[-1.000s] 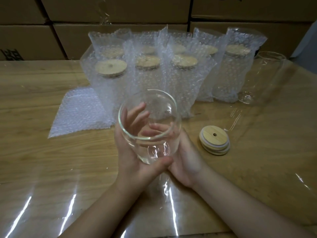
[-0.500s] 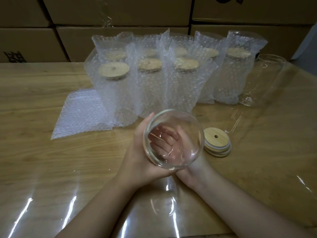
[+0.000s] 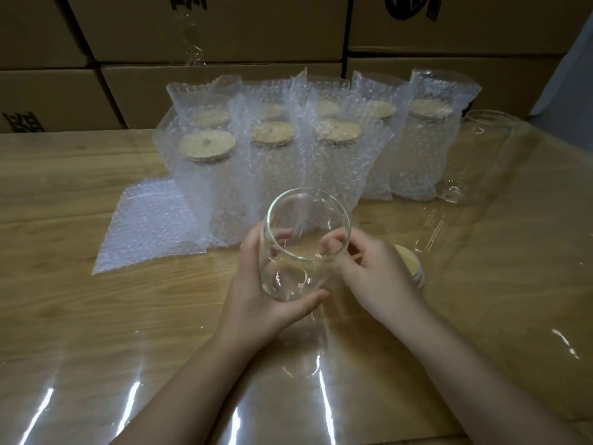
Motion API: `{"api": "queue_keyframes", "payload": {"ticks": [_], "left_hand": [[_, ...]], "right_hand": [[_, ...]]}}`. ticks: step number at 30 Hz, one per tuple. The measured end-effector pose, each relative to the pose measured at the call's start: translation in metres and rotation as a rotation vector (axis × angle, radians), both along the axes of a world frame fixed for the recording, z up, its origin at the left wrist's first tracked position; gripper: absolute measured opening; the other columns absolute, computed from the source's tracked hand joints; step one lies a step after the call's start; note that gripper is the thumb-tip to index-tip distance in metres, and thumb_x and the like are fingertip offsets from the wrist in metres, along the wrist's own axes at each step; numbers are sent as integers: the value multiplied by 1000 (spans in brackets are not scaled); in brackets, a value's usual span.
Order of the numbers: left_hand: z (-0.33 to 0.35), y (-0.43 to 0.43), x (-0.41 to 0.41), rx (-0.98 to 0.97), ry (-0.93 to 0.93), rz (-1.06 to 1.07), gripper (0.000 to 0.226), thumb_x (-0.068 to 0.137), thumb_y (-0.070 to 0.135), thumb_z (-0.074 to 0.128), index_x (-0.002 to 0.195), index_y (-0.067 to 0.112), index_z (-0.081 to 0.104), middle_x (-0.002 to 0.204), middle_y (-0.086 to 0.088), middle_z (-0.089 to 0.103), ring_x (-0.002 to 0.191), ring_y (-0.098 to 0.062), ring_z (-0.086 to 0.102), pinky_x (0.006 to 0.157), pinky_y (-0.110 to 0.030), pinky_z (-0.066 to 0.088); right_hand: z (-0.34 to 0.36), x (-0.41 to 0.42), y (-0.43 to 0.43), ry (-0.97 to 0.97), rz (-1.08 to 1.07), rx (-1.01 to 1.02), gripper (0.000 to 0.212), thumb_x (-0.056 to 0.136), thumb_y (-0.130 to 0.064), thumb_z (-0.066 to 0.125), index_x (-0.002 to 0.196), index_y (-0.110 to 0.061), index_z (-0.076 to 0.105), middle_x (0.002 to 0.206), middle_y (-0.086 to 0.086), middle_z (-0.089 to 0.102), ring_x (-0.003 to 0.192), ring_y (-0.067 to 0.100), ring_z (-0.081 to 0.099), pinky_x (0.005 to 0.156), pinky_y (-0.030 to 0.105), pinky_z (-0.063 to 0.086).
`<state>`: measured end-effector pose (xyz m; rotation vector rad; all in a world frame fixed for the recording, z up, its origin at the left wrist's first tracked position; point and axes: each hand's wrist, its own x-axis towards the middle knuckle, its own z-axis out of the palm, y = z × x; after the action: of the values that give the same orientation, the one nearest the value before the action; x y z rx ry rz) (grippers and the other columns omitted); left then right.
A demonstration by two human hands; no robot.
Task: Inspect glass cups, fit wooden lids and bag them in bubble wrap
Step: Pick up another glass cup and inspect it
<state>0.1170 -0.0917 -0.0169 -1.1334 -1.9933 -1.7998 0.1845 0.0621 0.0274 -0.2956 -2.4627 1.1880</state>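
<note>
Glass cup: A clear, lidless glass cup (image 3: 304,248) is held just above the wooden table (image 3: 64,293) at the centre of the view. It tilts so that its open mouth faces up and toward the camera.

Left hand: The left hand (image 3: 256,297) cradles the cup from 9 o'clock. The thumb lies across the lower front wall, and the fingers are wrapped round the far side, showing through the glass.

Right hand: The right hand (image 3: 375,274) meets the cup from 3 o'clock. Its fingers are curled in against the wall just under the rim, with the tips visible through the glass.

Wooden lids: A short stack of wooden lids (image 3: 412,268) lies on the table at 3 o'clock of the cup, mostly hidden behind the right hand.

Bagged cups: At 12 o'clock, two rows of bagged cups (image 3: 272,162) stand upright in bubble-wrap sleeves, each with a round wooden lid on top.

Flat bag: A flat bubble-wrap bag (image 3: 150,226) lies on the table at 10 o'clock, its far edge against the front row.

Spare glass: A second bare glass (image 3: 475,155) stands at 2 o'clock, just beside the right-most bagged cup.

Backdrop: Stacked cardboard boxes (image 3: 208,30) form a wall behind the table. A glossy clear sheet (image 3: 321,396) covers the tabletop and throws white glare at 6 o'clock.
</note>
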Motion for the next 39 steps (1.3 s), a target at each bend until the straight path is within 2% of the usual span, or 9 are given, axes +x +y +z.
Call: {"api": "queue_keyframes", "payload": {"ticks": [2,6,12,15,19,24,27,33,39], "left_hand": [[-2,1,-2,-5,-44,-36,95,62,34,87,137,47,30,126,8,56,119,-10,57,94,-16,44],[-3,0,1,-33,-188,-126,96,60,40,86,135,57,29,122,4,58,120,-21,55,96,-18,44],[-1,0,-3,-78,-287,-141,96,60,43,83,129,70,23,120,18,54,125,-5,49,98,-16,41],[-1,1,-6,-90,-281,-130,96,59,56,83,132,69,21,122,24,53,127,-5,47,98,-15,40],[-3,1,-9,-145,-334,-114,99,54,67,80,131,71,17,123,24,54,126,0,46,94,-13,42],[-6,1,-12,-144,-393,-148,106,56,60,81,139,54,15,121,29,53,123,3,48,98,-22,45],[-7,0,-14,-159,-408,-142,101,55,58,82,135,51,21,121,29,53,122,2,49,101,-31,46],[-5,1,-11,-115,-474,-150,92,57,42,84,129,57,29,124,18,53,114,4,55,77,-17,53],[-4,1,-11,-116,-502,-144,91,56,48,88,127,54,33,130,7,54,120,-27,57,90,-49,54]], "right_hand": [[15,4,15,-142,-20,320,19,92,-36,55,110,-31,62,106,-13,64,100,6,55,86,25,46],[26,13,34,-719,47,578,76,82,-47,66,146,-38,26,149,-2,30,131,27,36,106,40,37],[28,9,51,-742,6,638,48,89,-36,53,135,-43,41,122,-2,42,117,25,48,88,33,43],[31,4,59,-787,46,603,52,84,-38,61,132,-41,42,107,-4,34,112,23,49,81,30,40],[48,6,72,-565,61,399,55,79,-37,71,129,-42,48,112,-2,39,107,20,52,90,30,43],[80,4,49,167,196,-242,50,67,-48,74,112,-50,53,115,-18,60,98,4,65,81,23,54],[78,-8,24,457,289,-535,47,77,-19,73,115,-30,49,123,3,57,102,7,65,83,22,53],[51,-26,-17,542,375,-608,47,71,-21,73,109,-24,46,119,9,55,103,9,63,87,27,51],[18,-31,-28,553,334,-591,41,72,-27,73,107,-28,51,120,0,58,108,11,59,89,27,47]]}}
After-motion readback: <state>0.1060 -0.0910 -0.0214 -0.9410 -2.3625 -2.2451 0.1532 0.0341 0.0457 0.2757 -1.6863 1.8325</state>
